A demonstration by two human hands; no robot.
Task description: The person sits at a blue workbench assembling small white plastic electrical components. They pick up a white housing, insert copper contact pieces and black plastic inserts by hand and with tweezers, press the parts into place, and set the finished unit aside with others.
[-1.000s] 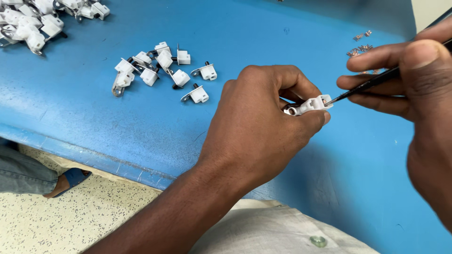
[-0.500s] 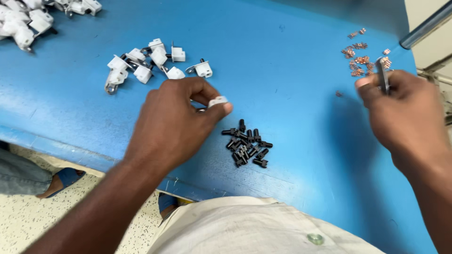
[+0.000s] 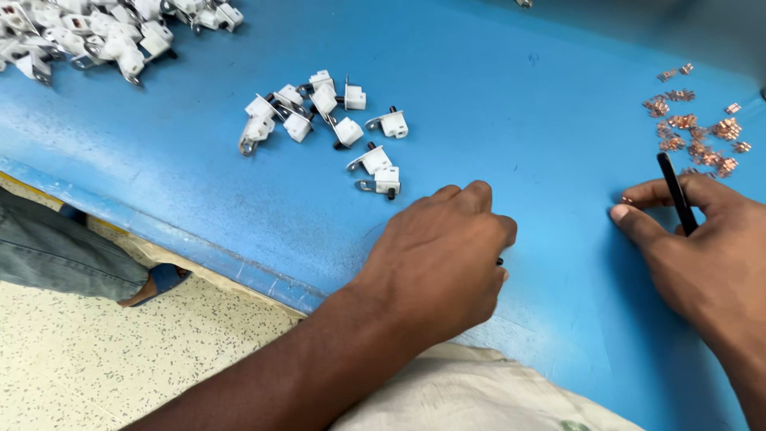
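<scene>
My left hand (image 3: 439, 255) rests knuckles-up on the blue table (image 3: 511, 104), fingers curled down onto its surface. A small black part (image 3: 500, 261) peeks out at the fingertips; whatever lies under the hand is hidden. My right hand (image 3: 702, 247) lies at the right edge, gripping a thin black tool (image 3: 674, 199) that points away from me. Its thumb and forefinger reach toward a scatter of small copper pieces (image 3: 694, 128). A loose cluster of white switch bodies with metal tabs (image 3: 327, 120) sits beyond my left hand; the nearest one (image 3: 383, 182) lies a little ahead of my knuckles.
A larger heap of white switch bodies (image 3: 88, 32) fills the far left corner. The table's near edge (image 3: 199, 247) runs diagonally. Below it are a speckled floor, another person's trouser leg (image 3: 48, 255) and a sandalled foot (image 3: 155, 283).
My left hand no longer shows the white part and has dropped over the pile of black parts. My right hand has moved nearer, down from the copper pieces, with the tool.
</scene>
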